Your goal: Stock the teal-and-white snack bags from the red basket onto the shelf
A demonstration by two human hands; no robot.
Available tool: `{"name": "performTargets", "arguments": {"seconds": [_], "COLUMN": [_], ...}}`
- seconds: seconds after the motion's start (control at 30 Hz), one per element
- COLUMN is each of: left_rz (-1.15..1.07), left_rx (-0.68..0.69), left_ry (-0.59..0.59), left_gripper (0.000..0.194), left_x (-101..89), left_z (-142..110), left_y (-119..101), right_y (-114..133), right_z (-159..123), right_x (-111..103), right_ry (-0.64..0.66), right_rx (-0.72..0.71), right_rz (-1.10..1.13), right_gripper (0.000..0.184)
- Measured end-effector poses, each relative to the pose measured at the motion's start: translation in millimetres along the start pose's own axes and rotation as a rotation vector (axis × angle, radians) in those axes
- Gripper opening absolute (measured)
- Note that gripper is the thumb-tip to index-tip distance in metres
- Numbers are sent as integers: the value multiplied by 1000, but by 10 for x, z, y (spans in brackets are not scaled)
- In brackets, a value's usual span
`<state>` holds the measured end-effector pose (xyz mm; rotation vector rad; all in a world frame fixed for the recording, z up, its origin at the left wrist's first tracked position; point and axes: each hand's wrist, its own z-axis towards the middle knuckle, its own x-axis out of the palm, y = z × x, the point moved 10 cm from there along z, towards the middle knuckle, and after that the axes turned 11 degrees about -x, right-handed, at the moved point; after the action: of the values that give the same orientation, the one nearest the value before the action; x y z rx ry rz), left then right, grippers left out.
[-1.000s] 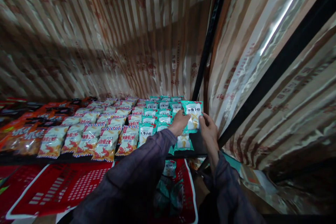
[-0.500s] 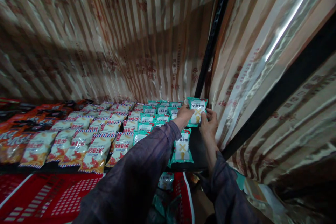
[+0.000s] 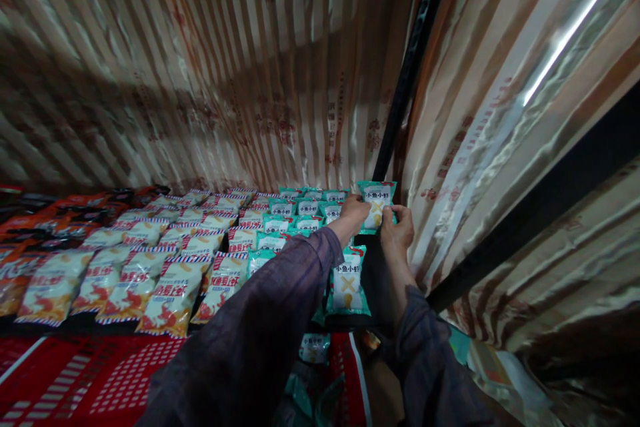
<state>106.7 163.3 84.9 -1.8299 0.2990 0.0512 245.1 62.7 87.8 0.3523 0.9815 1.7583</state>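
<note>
Between my two hands a green-and-white snack bag (image 3: 376,205) is held upright at the back right of the shelf. My left hand (image 3: 354,212) is closed at its left edge, and my right hand (image 3: 397,229) pinches its lower right side. Another snack bag of the same kind (image 3: 349,283) lies nearer the shelf's front edge, below my hands. To the left, rows of matching green bags (image 3: 281,209) rest on the shelf, partly hidden behind my left forearm.
White-and-red snack bags (image 3: 170,290) and orange bags (image 3: 20,267) fill the shelf's left side. Below stands a red basket (image 3: 120,373) with more green bags (image 3: 315,348) in it. A black post (image 3: 413,67) and draped striped sheeting (image 3: 280,47) bound the back and right.
The held bag has moved slightly farther back, with both hands still on it. My view has shifted a little, so the shelf's bags on the left appear farther left.
</note>
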Motion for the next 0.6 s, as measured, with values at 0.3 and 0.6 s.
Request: {"name": "performTargets", "arguments": {"seconds": [0.3, 0.6], "left_rz": [62, 17], "left_rx": [-14, -89], "left_ry": [-47, -62], "left_gripper": [27, 24], "left_x": [48, 49], "left_z": [32, 199], "left_y": [33, 107], "right_y": [-42, -108], "right_z": [-31, -53], "right_x": [99, 346], "right_ry": [79, 124], "right_rx": [20, -151], "right_rz": [-162, -141], "right_gripper": [37, 42]}}
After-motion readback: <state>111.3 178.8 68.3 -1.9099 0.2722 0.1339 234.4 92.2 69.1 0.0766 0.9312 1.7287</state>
